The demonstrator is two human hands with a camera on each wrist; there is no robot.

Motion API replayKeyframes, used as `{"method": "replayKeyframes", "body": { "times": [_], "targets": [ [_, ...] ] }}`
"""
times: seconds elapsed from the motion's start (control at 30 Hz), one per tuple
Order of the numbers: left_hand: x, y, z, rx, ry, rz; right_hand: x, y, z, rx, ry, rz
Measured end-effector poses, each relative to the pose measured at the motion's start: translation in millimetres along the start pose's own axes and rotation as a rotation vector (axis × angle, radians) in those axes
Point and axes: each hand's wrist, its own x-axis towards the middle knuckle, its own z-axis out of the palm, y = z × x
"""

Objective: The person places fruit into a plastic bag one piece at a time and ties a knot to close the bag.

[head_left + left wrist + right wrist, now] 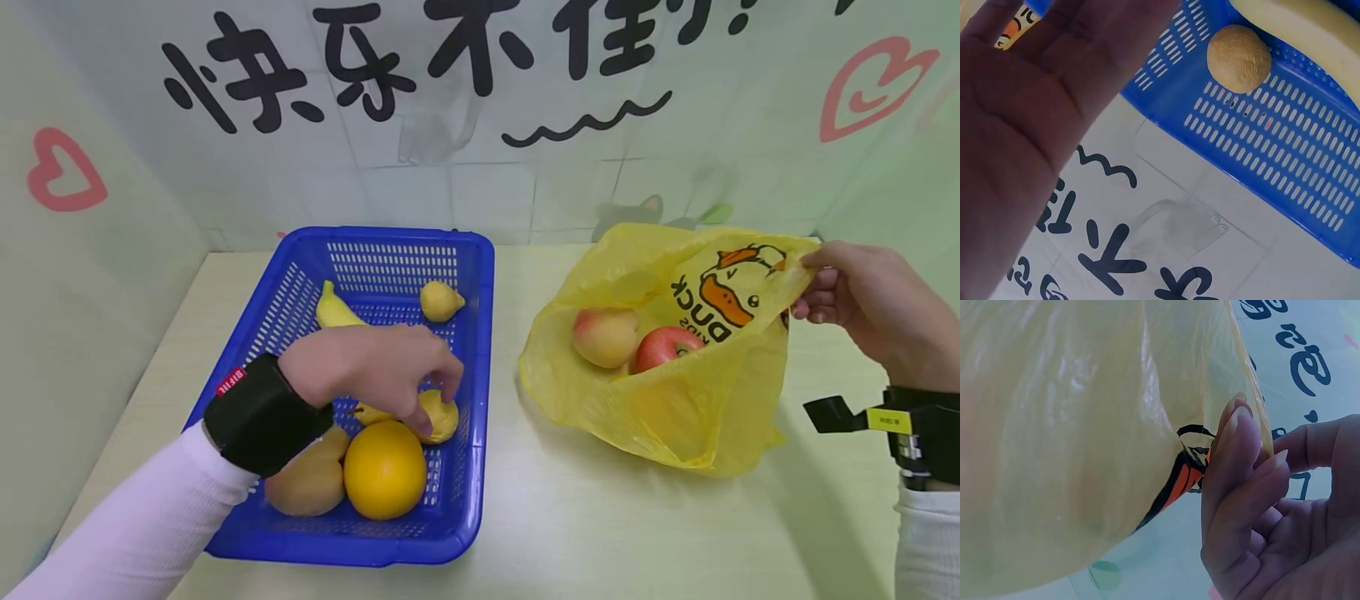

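Across the back of the scene, a pale wall (420,196) is marked with large black characters and red hearts. Below it, a light table (517,533) is shown, on which a blue basket (484,375) is set at left and a yellow bag (675,425), printed with a duck, at right. The bag's mouth is held up at its right edge by the right hand (877,300), its thumb and fingers pinched together on the plastic. The left hand (382,371) is lowered into the basket, thumb and finger bent about a small yellow fruit (444,417); whether they are closed firmly on it cannot be told. Within the basket, a banana (336,308) is partly hidden by the left hand, while a tan fruit (303,483) and an orange (386,471) are placed near the front. Inside the bag, a peach (606,340) and a red apple (666,347) are seen side by side. At the basket's back right, a lemon (439,301) is found.
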Motion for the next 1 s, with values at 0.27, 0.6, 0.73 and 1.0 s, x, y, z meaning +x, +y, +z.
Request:
{"method": "replayKeyframes", "body": {
  "times": [0.27, 0.6, 0.73, 1.0],
  "targets": [
    [-1.3, 4.2, 12.9, 0.025, -0.059, -0.157, -1.1, -0.1, -0.4, 0.026, -0.004, -0.001],
    [-9.6, 7.0, 21.6, -0.036, -0.144, -0.255, -1.4, -0.6, -0.2, 0.044, -0.001, 0.000],
    [-11.2, 6.9, 23.9, -0.072, -0.184, -0.260, -0.2, 1.2, -1.8, 0.044, -0.001, -0.004],
    [-9.2, 7.7, 38.9, -0.029, -0.238, -0.284, -0.7, 1.7, -2.1, 0.036, -0.006, -0.004]
  ]
}}
